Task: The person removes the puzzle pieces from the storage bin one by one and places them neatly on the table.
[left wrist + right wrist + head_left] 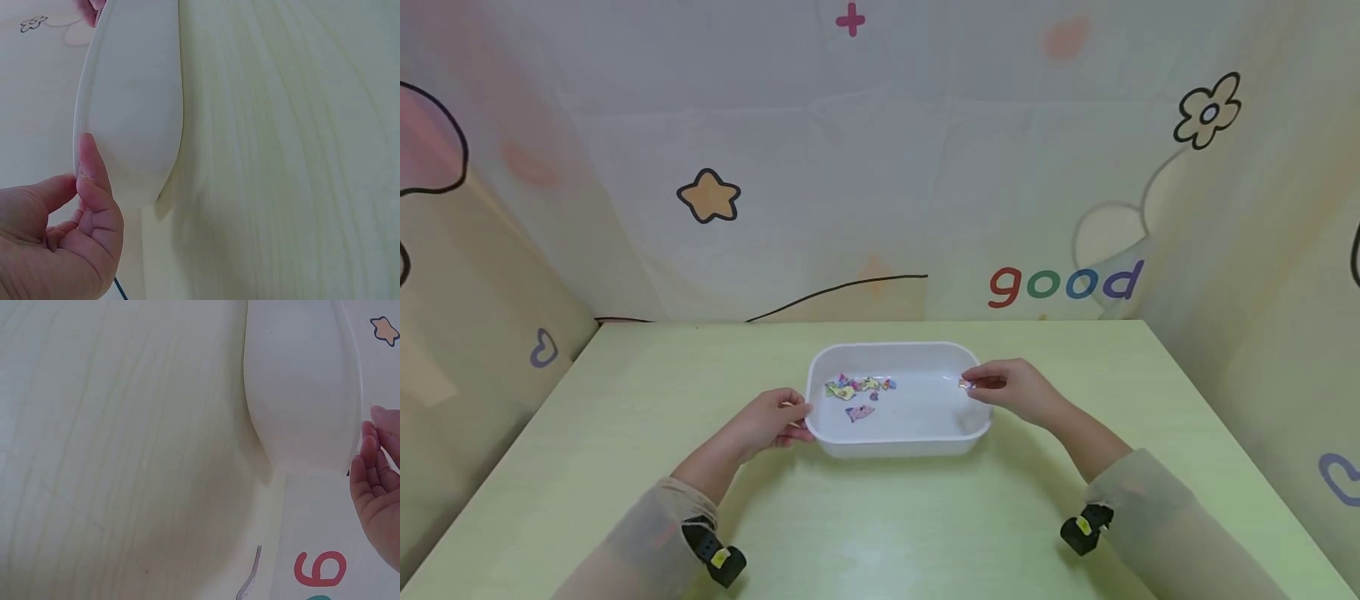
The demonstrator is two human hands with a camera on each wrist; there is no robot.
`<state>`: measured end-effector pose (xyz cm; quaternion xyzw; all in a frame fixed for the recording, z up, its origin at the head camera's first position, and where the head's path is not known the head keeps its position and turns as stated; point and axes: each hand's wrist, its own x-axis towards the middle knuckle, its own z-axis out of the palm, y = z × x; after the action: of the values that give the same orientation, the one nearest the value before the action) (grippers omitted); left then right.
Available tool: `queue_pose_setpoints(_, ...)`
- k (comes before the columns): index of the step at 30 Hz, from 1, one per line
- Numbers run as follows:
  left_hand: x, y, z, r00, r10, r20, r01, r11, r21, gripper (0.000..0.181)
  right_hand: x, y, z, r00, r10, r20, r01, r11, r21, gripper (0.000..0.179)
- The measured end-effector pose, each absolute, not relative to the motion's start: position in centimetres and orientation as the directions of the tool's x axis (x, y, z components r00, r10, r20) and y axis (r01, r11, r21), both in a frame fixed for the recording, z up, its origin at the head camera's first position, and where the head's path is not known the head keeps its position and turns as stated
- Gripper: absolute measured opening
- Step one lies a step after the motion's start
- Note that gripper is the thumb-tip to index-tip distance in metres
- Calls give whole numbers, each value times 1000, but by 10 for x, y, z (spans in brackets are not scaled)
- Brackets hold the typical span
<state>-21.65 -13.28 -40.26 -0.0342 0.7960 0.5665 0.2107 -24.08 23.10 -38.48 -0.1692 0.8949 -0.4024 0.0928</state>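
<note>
A white plastic tray [917, 412] stands on the table. Its left rim is pinched between the thumb and fingers of my left hand [775, 421], also seen in the left wrist view gripping the tray's edge. Over the tray's right end, my right hand [1011, 387] pinches a small colourful piece [966, 383] between thumb and fingertips. Inside the tray, toward its left side, lies a cluster of small colourful cutout-like pieces [842, 390]; a pink one [859, 412] is a little nearer. In the right wrist view, the right fingers are beside the rim and the piece cannot be made out.
The pale green-yellow table [880, 525] extends around the tray. Behind it hangs a printed cloth backdrop [880, 183] with a star, a flower and the word "good". More cloth hangs at both sides. Each sleeve carries a black wrist camera [722, 562].
</note>
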Motion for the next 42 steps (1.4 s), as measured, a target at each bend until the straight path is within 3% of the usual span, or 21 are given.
queue_pose_setpoints(22,-213,-136,-403,-903,190,-386,-307,346,887,20,-236,266,-393,-946,-323,-8,-202,609,-767,35)
queue_pose_setpoints(42,-216,-132,-403,-908,179,-379,-302,348,888,20,-235,321,-404,-978,-205,32,-175,738,-652,33)
